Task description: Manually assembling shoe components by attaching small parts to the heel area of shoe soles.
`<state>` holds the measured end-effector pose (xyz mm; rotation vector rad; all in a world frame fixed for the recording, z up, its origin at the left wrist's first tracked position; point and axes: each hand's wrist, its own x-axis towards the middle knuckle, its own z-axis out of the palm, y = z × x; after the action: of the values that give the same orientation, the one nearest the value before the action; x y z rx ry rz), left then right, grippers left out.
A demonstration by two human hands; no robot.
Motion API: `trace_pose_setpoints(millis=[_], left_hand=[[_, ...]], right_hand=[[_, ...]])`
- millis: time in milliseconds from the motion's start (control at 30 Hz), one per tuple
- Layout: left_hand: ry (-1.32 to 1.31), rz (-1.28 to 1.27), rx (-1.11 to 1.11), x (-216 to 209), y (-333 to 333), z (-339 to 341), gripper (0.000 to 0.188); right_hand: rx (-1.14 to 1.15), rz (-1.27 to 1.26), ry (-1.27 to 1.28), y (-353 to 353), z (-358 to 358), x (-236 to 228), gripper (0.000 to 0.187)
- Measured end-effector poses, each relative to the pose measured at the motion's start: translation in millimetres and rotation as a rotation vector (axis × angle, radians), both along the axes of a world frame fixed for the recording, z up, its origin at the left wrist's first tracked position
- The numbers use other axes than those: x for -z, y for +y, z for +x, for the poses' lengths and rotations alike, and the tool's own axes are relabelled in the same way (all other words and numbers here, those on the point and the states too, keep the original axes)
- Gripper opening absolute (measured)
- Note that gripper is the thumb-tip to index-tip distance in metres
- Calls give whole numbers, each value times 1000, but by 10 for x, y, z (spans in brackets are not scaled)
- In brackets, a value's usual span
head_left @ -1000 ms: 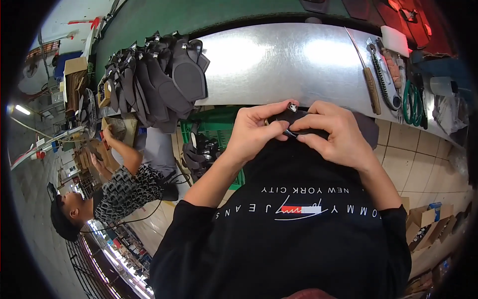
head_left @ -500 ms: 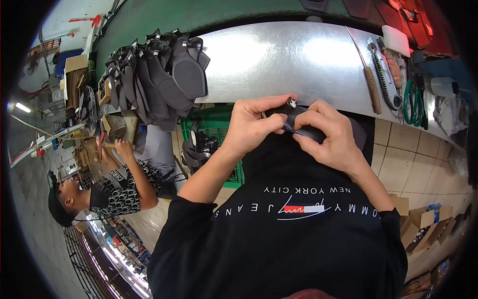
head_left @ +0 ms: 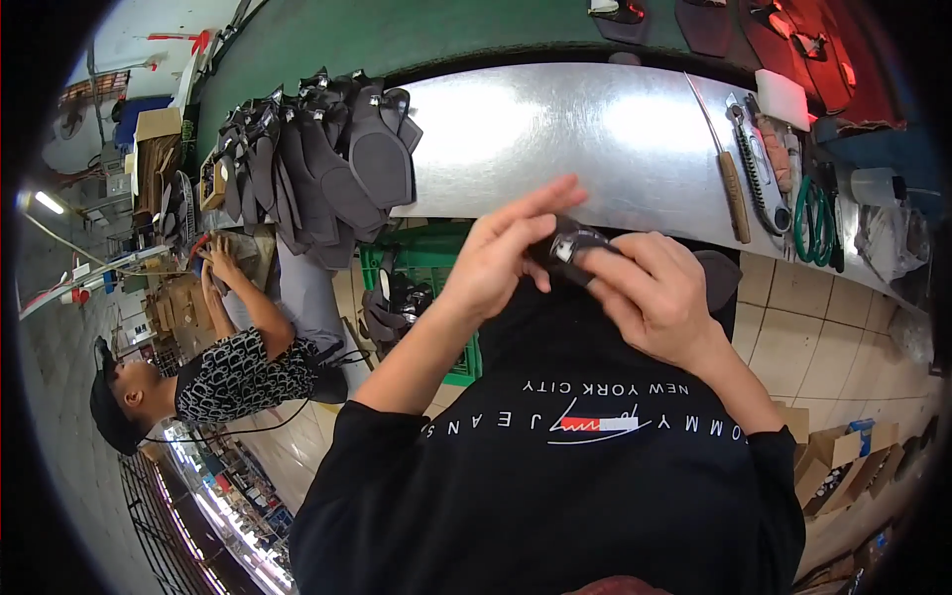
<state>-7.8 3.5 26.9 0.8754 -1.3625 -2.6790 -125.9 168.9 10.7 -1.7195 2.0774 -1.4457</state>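
Note:
A dark sandal (head_left: 569, 250) with a shiny silver ornament on its strap is in front of my chest, just off the near edge of the metal worktop. My right hand (head_left: 650, 297) is closed around it, fingers reaching over the strap. Behind that wrist a dark grey rounded sole part (head_left: 720, 278) shows; whether it belongs to the same sandal is hidden. My left hand (head_left: 501, 248) is at the sandal's left end with fingers stretched and apart, the thumb close to or touching the strap edge.
Several dark sandals (head_left: 327, 159) are heaped at the worktop's (head_left: 516, 139) left end. On the right lie an awl (head_left: 732, 183), a utility knife (head_left: 759, 174) and green-handled scissors (head_left: 815, 223). A green crate (head_left: 461, 369) stands below left; a person (head_left: 243, 367) works beyond.
My left fingers have loosened from their pinch and straightened. The sandal has turned so its ornament faces up, and my right hand has closed over the strap.

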Motion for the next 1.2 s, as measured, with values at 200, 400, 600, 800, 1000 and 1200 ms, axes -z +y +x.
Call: trace_pose_setpoints(millis=[200, 400, 600, 800, 1000, 1200], left_hand=[[-127, -71, 63, 18, 35, 39, 35], [-163, -281, 87, 96, 140, 6, 30], [-135, -399, 109, 157, 202, 49, 28], [-139, -335, 126, 158, 210, 77, 25], [-106, -394, 75, 183, 233, 93, 15], [-108, -373, 102, 92, 189, 108, 15]], right_hand=[[70, 99, -206, 41, 5, -35, 18], [53, 49, -124, -2, 38, 21, 18], [86, 113, -169, 16, 103, 16, 19], [83, 114, -228, 24, 93, 13, 18], [107, 193, -441, 17, 38, -20, 18], [-37, 359, -694, -16, -116, -83, 15]])
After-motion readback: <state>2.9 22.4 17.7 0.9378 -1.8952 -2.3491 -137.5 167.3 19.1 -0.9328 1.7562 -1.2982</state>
